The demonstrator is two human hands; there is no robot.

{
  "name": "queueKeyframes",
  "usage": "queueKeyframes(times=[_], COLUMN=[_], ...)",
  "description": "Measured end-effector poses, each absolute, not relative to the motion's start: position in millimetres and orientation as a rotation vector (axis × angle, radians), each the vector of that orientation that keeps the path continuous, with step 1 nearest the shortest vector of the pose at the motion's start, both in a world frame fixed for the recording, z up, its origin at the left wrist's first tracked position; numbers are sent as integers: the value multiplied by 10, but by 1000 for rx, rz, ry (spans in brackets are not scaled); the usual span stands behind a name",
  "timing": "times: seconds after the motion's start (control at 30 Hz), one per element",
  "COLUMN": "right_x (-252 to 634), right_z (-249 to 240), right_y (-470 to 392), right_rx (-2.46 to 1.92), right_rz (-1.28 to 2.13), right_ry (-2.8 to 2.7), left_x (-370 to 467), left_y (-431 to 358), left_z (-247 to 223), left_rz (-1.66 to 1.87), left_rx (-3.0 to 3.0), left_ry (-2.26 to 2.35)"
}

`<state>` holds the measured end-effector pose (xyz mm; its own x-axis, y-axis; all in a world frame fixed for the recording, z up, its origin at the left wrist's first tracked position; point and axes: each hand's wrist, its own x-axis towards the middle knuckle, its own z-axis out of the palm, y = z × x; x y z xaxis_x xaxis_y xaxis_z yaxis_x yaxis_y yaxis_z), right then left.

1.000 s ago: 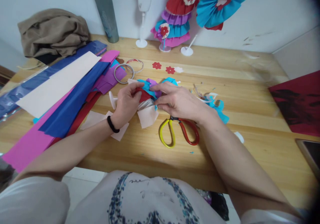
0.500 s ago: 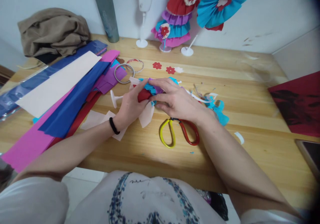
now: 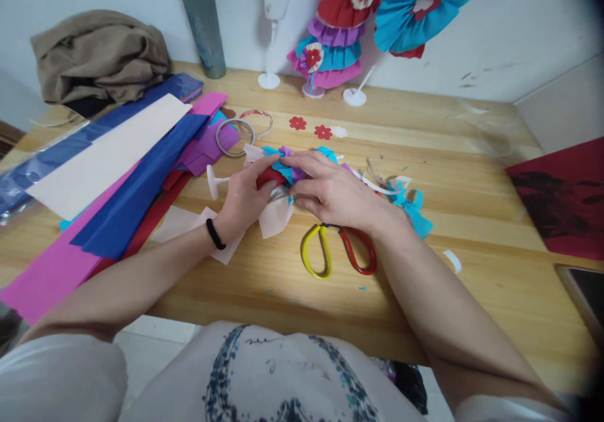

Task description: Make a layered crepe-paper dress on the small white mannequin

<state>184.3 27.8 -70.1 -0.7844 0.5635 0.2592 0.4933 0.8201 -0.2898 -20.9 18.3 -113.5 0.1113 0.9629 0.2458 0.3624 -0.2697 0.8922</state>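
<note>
A small crepe-paper dress (image 3: 272, 177) with red, blue and purple ruffles lies sideways between my hands. My left hand (image 3: 243, 199), a black band at its wrist, is closed around its red part. My right hand (image 3: 328, 186) presses its bent fingers onto the blue and purple ruffles from the other side and hides much of them. A white stand base (image 3: 212, 182) sticks out left of my left hand. Pale paper scraps (image 3: 276, 217) lie under the hands. Scissors (image 3: 317, 252) with one yellow and one red handle rest below my right hand, their blades hidden.
Crepe-paper strips (image 3: 113, 151) are piled at left beside a brown cloth (image 3: 101, 54). Tape rolls (image 3: 234, 138) and red paper flowers (image 3: 323, 132) lie behind the hands. A flask (image 3: 202, 26) and a ruffled paper dress (image 3: 337, 32) stand along the wall. Blue scraps (image 3: 415, 211) lie at right.
My left thumb has shifted on the dress, and a pale, shiny part now shows beside it. The right hand holds almost the same place. The view has moved slightly.
</note>
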Motion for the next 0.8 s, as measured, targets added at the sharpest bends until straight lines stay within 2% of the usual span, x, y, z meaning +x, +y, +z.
queueKeyframes(times=[0.37, 0.8], right_x=[1830, 1826], right_z=[-659, -759], right_y=[239, 259], right_rx=[-878, -805], right_rz=[461, 408], right_ry=[-2598, -2572], left_x=[-234, -238], left_y=[149, 229], left_z=[-1112, -1246], left_rz=[1117, 1235], left_rx=[1794, 1603], left_ry=[1316, 1073])
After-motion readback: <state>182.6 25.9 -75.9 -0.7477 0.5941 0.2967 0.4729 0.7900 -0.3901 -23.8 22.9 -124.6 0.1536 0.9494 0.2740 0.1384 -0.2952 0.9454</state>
